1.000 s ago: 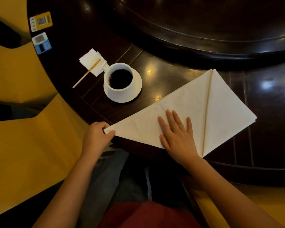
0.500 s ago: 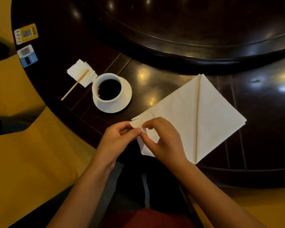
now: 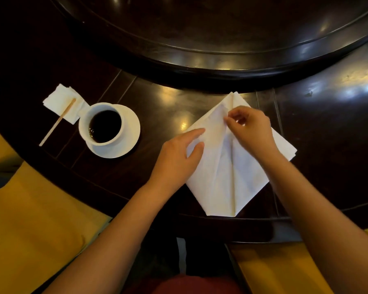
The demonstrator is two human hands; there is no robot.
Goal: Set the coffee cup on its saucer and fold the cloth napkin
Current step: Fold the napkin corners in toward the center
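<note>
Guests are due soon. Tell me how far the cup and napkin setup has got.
Done: the coffee cup sits on its saucer. In hand: the cloth napkin lies in a kite shape with a centre seam; the left hand presses its left flap flat and the right hand pinches a corner near the top. Left: the rest of the fold, since the flaps are not yet settled.

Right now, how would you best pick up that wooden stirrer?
Probably pinch the stirrer at its near, lower end, from the table-edge side. That end lies bare on the table; the far end rests on the paper napkins close to the cup.
</note>
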